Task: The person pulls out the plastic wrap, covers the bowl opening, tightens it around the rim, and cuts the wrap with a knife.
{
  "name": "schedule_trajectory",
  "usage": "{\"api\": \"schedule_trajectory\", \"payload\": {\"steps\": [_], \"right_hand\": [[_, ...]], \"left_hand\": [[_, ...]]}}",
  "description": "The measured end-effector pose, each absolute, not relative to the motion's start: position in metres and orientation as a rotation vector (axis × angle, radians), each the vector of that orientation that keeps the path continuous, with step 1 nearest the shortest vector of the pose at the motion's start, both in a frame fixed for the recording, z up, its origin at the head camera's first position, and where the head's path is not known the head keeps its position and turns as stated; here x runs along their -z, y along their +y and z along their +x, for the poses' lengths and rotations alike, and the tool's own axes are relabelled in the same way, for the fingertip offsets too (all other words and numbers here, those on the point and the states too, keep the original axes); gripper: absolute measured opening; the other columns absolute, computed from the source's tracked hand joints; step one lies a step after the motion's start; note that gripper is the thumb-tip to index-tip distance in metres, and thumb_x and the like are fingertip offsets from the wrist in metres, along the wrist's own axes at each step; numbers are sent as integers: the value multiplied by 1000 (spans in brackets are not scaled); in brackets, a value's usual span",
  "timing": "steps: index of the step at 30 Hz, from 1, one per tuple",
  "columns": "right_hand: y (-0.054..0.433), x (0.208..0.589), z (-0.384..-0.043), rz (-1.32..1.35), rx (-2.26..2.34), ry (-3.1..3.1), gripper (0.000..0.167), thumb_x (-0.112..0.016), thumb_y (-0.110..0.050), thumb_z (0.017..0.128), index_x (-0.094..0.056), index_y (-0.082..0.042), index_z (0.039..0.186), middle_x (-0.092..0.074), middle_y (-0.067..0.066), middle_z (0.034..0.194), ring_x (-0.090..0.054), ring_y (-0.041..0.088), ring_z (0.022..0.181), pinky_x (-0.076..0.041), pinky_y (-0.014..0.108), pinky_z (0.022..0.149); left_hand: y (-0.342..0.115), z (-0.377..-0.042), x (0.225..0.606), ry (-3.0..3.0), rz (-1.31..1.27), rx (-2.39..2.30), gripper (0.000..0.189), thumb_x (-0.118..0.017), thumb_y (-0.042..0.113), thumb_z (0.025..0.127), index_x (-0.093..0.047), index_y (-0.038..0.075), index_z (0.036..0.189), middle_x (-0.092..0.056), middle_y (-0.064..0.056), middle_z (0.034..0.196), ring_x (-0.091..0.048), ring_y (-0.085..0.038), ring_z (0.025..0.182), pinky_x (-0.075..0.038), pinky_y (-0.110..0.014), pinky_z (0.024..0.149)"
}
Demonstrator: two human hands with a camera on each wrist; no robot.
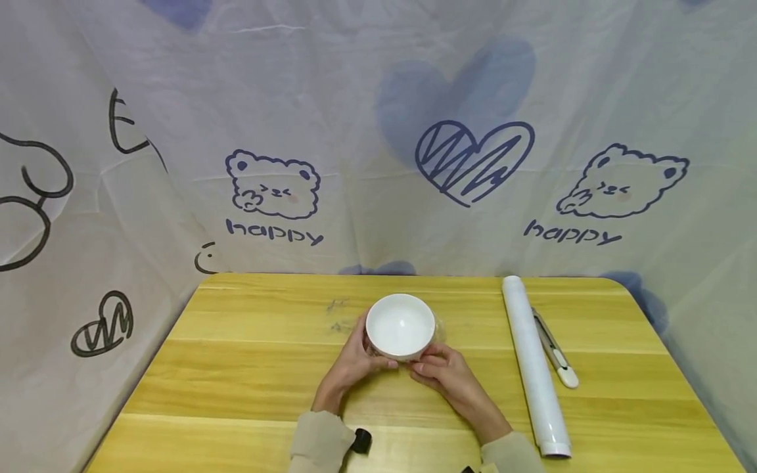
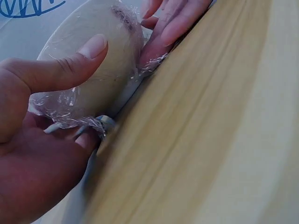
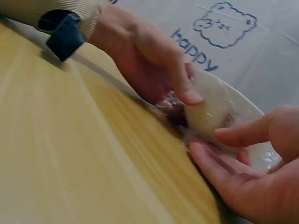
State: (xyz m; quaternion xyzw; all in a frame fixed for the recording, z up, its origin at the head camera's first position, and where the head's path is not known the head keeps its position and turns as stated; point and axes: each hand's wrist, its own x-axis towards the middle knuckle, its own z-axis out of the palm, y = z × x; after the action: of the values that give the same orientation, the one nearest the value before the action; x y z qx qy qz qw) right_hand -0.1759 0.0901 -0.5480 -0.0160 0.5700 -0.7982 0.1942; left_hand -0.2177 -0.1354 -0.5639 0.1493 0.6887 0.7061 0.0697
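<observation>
A white bowl (image 1: 400, 326) stands mouth up near the middle of the wooden table, with clear cling film (image 2: 70, 105) wrapped round its outside and bunched by its base. My left hand (image 1: 355, 360) holds the bowl's left side, thumb laid along the near wall over the film and fingers reaching beneath. At the bowl's near right, my right hand (image 1: 449, 380) has its thumb and curled fingers on the crumpled film low by the base. In the right wrist view, film shows between the right thumb and fingers (image 3: 210, 161). The bowl hides some of the fingertips.
To the right lies a long white roll (image 1: 535, 368) with a glossy surface. Beside it is a grey and white utility knife (image 1: 556, 351). A printed cloth (image 1: 367, 131) hangs behind the table (image 1: 236, 368) and at its sides.
</observation>
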Motion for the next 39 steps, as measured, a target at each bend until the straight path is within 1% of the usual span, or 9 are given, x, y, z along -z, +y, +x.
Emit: {"api": "schedule_trajectory", "payload": {"steps": [3, 9, 12, 16, 21, 25, 30, 33, 39], "right_hand": [[102, 543, -179, -85, 2162, 1557, 42, -55, 1, 103, -40, 19, 138, -68, 22, 122, -68, 25, 112, -56, 37, 98], [122, 529, -186, 176, 2165, 1984, 29, -61, -3, 102, -51, 13, 124, -72, 19, 100, -71, 19, 86, -62, 30, 74], [121, 527, -190, 267, 2171, 2144, 37, -64, -9, 102, -49, 9, 131, -70, 19, 105, -68, 16, 90, -61, 26, 77], [114, 530, -192, 213, 2183, 2127, 46, -63, -10, 103, -45, 7, 142, -71, 21, 113, -69, 16, 94, -59, 26, 83], [108, 536, -190, 165, 2251, 2100, 41, -65, -1, 100, -51, 6, 137, -73, 16, 98, -68, 13, 84, -59, 24, 75], [111, 539, -189, 158, 2310, 2065, 33, -64, 4, 98, -54, 6, 130, -71, 12, 91, -65, 12, 77, -57, 24, 68], [119, 537, -189, 148, 2313, 2052, 20, -59, 6, 100, -60, 13, 119, -67, 12, 93, -62, 12, 77, -57, 23, 68], [124, 535, -188, 141, 2351, 1960, 23, -57, 4, 101, -59, 18, 120, -67, 13, 99, -62, 11, 79, -57, 23, 71], [132, 537, -189, 84, 2362, 1890, 24, -56, 5, 102, -56, 22, 119, -66, 8, 90, -61, 11, 76, -57, 23, 71]], "left_hand": [[-138, -217, 561, 2062, 429, -2127, 120, -88, -16, 67, -18, 4, 163, -27, -22, 162, -25, -37, 151, -21, -46, 123], [-147, -220, 556, 1981, 468, -2110, 115, -76, -23, 77, -4, 1, 164, -16, -23, 168, -17, -40, 153, -19, -49, 123], [-147, -220, 554, 2004, 488, -2064, 117, -76, -20, 78, 3, 0, 163, -10, -24, 169, -15, -41, 153, -16, -52, 124], [-140, -217, 554, 2083, 455, -2044, 136, -89, -10, 70, 12, 1, 162, -10, -26, 167, -21, -44, 151, -15, -58, 123], [-127, -212, 558, 2236, 403, -2061, 134, -97, 2, 66, -4, 4, 163, -29, -23, 160, -37, -41, 142, -28, -56, 119], [-122, -211, 559, 2233, 385, -2115, 122, -94, -3, 67, -17, 8, 161, -36, -19, 156, -42, -38, 139, -34, -53, 116], [-120, -211, 560, 2198, 379, -2128, 122, -93, -7, 68, -16, 9, 162, -35, -20, 157, -40, -39, 140, -33, -52, 117], [-118, -212, 559, 2192, 374, -2129, 122, -93, -8, 67, -17, 9, 162, -36, -20, 157, -40, -38, 140, -32, -50, 117], [-118, -213, 560, 2176, 379, -2147, 121, -93, -9, 66, -20, 10, 161, -37, -19, 155, -41, -37, 139, -34, -50, 116]]}}
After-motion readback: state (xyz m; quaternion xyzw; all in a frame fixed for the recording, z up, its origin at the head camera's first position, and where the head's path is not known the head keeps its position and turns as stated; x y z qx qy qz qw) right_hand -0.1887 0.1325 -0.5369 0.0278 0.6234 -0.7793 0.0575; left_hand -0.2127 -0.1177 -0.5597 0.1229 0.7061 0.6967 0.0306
